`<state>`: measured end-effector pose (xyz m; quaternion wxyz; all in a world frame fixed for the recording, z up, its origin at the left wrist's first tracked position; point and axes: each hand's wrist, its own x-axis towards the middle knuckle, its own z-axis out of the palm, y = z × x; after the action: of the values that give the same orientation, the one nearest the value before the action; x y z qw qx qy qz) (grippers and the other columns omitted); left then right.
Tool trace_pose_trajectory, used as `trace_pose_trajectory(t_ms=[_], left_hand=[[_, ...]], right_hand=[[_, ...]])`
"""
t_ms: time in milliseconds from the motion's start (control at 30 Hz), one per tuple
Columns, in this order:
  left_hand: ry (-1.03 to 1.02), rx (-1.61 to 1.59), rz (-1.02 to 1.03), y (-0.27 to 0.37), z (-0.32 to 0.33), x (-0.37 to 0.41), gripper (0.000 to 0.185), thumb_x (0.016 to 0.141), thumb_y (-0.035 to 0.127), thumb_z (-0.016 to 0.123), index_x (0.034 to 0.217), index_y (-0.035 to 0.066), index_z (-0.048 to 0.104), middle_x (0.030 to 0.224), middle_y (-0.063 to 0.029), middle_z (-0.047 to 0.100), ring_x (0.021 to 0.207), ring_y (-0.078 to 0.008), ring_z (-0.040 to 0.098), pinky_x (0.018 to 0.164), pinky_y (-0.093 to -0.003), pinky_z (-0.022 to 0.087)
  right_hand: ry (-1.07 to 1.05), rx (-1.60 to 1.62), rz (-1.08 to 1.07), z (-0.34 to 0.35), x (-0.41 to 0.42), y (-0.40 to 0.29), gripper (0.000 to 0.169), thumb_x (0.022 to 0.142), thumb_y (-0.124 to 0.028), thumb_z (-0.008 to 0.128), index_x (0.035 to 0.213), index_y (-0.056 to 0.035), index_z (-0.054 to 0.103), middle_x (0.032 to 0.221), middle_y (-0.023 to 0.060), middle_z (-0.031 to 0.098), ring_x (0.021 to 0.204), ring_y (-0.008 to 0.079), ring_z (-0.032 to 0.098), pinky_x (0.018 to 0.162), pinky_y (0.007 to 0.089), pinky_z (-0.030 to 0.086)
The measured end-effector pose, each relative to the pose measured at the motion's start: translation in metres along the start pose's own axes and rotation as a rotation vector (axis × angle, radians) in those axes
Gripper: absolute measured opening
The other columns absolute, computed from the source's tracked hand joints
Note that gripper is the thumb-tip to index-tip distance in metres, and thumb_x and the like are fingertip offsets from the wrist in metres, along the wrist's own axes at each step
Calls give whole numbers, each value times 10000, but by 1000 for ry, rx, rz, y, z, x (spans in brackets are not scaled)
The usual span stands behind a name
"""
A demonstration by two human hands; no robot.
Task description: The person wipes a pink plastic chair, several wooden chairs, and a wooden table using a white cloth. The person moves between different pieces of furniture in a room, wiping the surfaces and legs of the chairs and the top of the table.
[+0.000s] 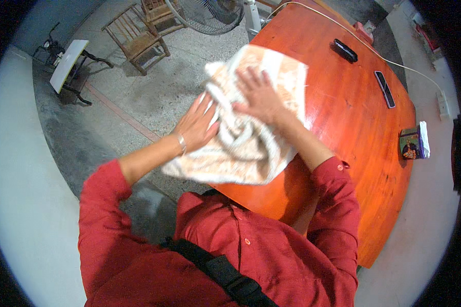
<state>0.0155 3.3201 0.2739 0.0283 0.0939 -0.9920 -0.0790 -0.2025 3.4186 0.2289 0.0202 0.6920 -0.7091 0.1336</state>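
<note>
A white and pale-orange towel [249,147] lies crumpled over the left edge of the reddish-orange wooden table [353,126]. Folds bunch up in its middle, and part of it hangs past the table's edge. My right hand [259,96] is spread flat on the upper part of the cloth, palm down. On the left side, my left hand [198,124], with a bracelet at the wrist, rests against the towel beside a raised fold. Its fingers are apart, and some blur covers both hands. Neither hand is visibly closed around the cloth.
A smartphone [385,89], a dark elongated case [345,50] and a tissue pack [411,145] lie toward the table's far right. A white cable [353,32] crosses the far side. Beyond the left edge stand a fan [215,17], a wooden chair [140,44] and a small white-topped table [69,63].
</note>
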Motion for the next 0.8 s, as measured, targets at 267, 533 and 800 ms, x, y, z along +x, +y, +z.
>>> trace_pose_trajectory(t_ms=[267,533,800], left_hand=[[-173,88,-54,38,-8,4,514,827,232,521,1205,-99,414,1336,-350,257,1314,-555,81,1011,-696,73],[-137,64,137,-18,59,-71,533,869,241,488,1306,-41,368,1379,-315,239,1319,-542,96,1017,-689,53],[203,46,450,-69,120,-65,511,946,406,336,1358,111,399,1454,-203,260,1365,-455,106,1039,-662,90]], right_hand=[[-90,241,-273,-47,-26,7,736,874,-552,377,1304,42,436,1464,187,262,1378,354,180,1114,522,114],[-12,79,-75,29,-57,-90,706,897,-485,382,1309,88,402,1474,183,245,1386,312,176,1129,472,102],[130,-239,597,69,-82,-183,666,893,-415,459,1421,-53,274,1459,163,296,1378,311,205,1126,488,105]])
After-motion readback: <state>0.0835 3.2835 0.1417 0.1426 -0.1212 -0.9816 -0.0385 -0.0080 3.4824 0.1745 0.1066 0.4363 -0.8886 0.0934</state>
